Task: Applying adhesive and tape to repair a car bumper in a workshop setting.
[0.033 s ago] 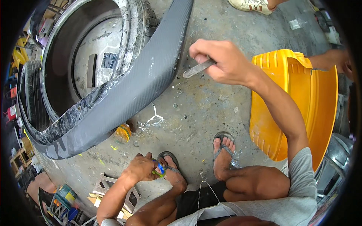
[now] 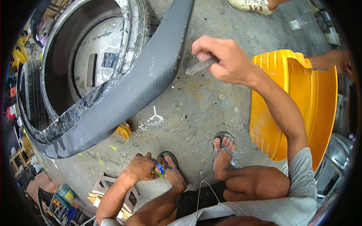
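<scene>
My right hand (image 2: 224, 60) is raised over the floor, just right of a long curved panel (image 2: 147, 81) with a dark carbon-fibre weave. Its fingers are closed on a short, flat grey strip (image 2: 200, 67) that points left toward the panel; the strip's kind is unclear. My left hand (image 2: 141, 167) is held low by my left foot. A blue-and-green looped thing (image 2: 159, 169), like a scissors handle, sits in its grip, the rest hidden. The panel lies across a large tyre (image 2: 132, 34), its whitish, rough inner edge facing left.
An orange-yellow plastic fender (image 2: 269, 109) stands at right, with another person's hand (image 2: 345, 64) behind it. A yellow-orange jar (image 2: 122, 133) is under the panel. A person's shoe (image 2: 252, 5) is at the top. A stool (image 2: 102, 186) and clutter line the left.
My right hand has shifted slightly up and to the right with the grey strip. The left hand and the panel look the same.
</scene>
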`<act>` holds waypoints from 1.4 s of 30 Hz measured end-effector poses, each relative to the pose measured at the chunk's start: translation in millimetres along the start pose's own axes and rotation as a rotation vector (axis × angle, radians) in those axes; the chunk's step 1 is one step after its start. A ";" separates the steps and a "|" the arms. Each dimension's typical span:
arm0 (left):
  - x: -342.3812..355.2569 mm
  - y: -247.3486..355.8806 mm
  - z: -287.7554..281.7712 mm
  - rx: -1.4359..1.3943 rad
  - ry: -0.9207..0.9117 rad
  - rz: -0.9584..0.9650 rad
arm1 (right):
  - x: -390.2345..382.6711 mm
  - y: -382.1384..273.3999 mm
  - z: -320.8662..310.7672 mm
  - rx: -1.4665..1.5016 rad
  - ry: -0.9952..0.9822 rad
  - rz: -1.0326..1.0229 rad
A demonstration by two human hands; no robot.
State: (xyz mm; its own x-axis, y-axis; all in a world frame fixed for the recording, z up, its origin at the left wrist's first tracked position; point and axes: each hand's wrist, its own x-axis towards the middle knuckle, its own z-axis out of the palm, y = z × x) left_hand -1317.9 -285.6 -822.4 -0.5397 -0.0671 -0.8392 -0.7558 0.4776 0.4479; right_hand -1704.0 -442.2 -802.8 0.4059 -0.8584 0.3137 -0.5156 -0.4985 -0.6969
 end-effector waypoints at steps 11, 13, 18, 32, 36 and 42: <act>-93.2 -5.1 -63.1 -0.467 0.396 0.396 | -20.9 -20.8 -13.6 0.057 -0.015 0.184; -134.9 -4.8 -99.3 -0.574 0.645 0.557 | -10.6 -28.7 -10.6 0.016 -0.013 0.170; -152.9 -42.9 -135.5 -0.570 1.574 0.279 | 4.2 -29.4 1.2 -0.083 0.017 0.155; -90.5 -86.8 -161.2 -0.687 1.555 0.100 | 2.9 -112.9 -76.8 -0.043 -0.060 0.634; -63.0 -60.8 -199.5 -0.462 1.516 0.255 | 15.4 -112.3 -78.2 -0.160 -0.142 0.492; -38.7 -5.4 -181.1 -0.754 1.513 0.227 | 24.5 -102.6 -67.4 -0.113 -0.067 0.508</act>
State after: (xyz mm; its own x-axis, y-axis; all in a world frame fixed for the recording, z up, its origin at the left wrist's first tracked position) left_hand -1360.1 -444.2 -736.4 -0.1611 -0.9838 0.0789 -0.3743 0.1349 0.9174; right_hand -1692.0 -420.2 -680.2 0.1285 -0.9876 -0.0904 -0.7365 -0.0340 -0.6755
